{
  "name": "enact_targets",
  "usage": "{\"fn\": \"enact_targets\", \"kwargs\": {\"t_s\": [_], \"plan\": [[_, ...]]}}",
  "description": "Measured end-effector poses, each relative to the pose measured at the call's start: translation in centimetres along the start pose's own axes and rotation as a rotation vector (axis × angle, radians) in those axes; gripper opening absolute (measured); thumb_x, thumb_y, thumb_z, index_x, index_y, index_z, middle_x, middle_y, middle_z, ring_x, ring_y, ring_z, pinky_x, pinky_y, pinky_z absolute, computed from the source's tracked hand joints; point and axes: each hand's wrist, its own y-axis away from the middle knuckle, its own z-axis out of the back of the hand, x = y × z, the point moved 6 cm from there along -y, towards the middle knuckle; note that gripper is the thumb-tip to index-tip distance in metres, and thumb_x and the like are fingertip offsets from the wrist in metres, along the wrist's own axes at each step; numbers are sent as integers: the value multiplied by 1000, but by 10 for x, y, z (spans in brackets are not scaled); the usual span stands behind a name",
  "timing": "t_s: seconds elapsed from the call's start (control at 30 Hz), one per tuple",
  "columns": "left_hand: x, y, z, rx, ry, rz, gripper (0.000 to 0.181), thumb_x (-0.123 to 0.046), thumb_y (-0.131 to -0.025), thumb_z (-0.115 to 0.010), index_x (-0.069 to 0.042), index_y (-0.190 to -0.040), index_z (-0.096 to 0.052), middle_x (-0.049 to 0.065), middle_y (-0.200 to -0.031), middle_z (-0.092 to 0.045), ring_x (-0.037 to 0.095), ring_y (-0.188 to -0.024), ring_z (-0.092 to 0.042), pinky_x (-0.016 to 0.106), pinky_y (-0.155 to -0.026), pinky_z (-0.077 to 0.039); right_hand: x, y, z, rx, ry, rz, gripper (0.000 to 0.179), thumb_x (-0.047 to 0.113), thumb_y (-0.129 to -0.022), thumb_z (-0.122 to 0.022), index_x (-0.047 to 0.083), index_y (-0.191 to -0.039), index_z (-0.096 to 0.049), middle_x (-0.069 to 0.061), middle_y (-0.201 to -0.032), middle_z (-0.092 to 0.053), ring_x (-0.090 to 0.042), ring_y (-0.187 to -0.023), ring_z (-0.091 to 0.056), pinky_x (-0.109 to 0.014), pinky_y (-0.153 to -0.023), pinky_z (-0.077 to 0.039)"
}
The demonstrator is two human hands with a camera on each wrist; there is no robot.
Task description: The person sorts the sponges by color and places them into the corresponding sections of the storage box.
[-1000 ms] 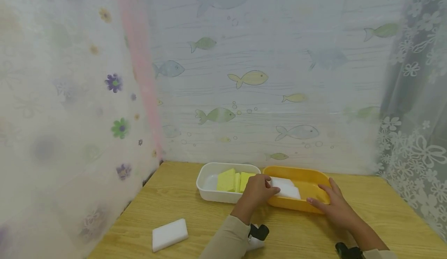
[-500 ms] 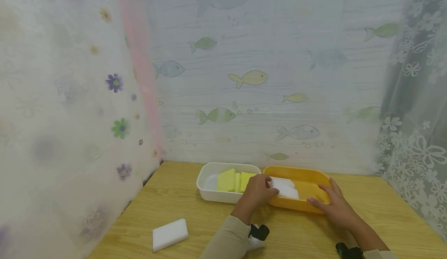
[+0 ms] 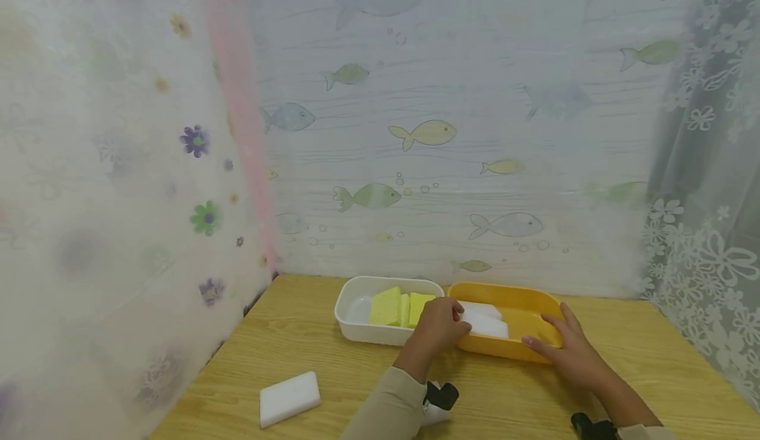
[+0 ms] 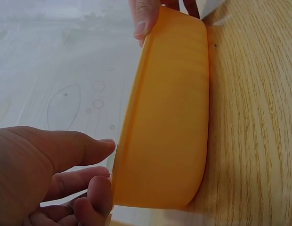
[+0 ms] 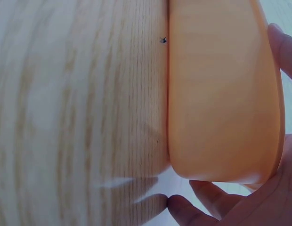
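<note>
Two white sponges [image 3: 485, 324] lie overlapping in the left part of a yellow-orange plastic tray [image 3: 530, 308]. My left hand [image 3: 436, 326] is at the tray's left end, fingers curled, thumb at the sponges' left edge; whether it pinches a sponge or only touches it is hidden. In the left wrist view, the left thumb [image 4: 96, 147] is beside the tray's rim. My right hand [image 3: 572, 354] grips the tray's right end, thumb on the near rim and fingers spread over the end. The right wrist view shows its fingers [image 5: 212, 197] around that end.
A white container [image 3: 362, 331] holding several yellow sponges [image 3: 386, 307] stands just left of the tray. Another white sponge [image 3: 289, 399] lies at the front left of the wooden table [image 3: 332, 374]. A fish-printed curtain [image 3: 433, 163] hangs behind.
My left thumb has shifted slightly left along the sponges, and the nearer sponge has moved a little left. The right hand and the tray have stayed in place.
</note>
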Motion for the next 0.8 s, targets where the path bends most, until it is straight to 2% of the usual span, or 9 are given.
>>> {"fn": "enact_targets", "kwargs": {"t_s": [0.2,0.47,0.63,0.8], "plan": [[0,0,0,-1,-21,-7,23,-18,-88,-82,-7,-108,-76,-5,-87,-65,8,-77,-55,24,-72,-53,-2,-1,-1,4,7,-3,89,52,-102,-61,-10,-157,-28,-34,-165,22,-69,-146,-1,-86,-102,-23],[2,0,2,10,28,7,23,-18,-90,-81,-9,-110,-75,-7,-86,-62,8,-76,-55,23,-70,-51,-2,-1,-1,1,7,-6,89,52,-102,-61,-10,-157,-28,-34,-165,22,-69,-146,-2,-85,-103,-23],[1,2,8,19,75,-9,25,-18,-90,-81,-9,-113,-75,-6,-88,-63,9,-77,-56,24,-68,-52,0,0,-1,-8,7,-1,90,52,-101,-62,-11,-156,-29,-35,-165,21,-69,-145,-3,-85,-103,-23],[1,9,20,29,63,-51,25,-19,-90,-81,-10,-112,-75,-8,-88,-63,8,-77,-56,23,-66,-50,1,0,-1,-5,4,-3,90,52,-101,-62,-11,-156,-29,-35,-165,21,-69,-145,-2,-85,-104,-23]]}}
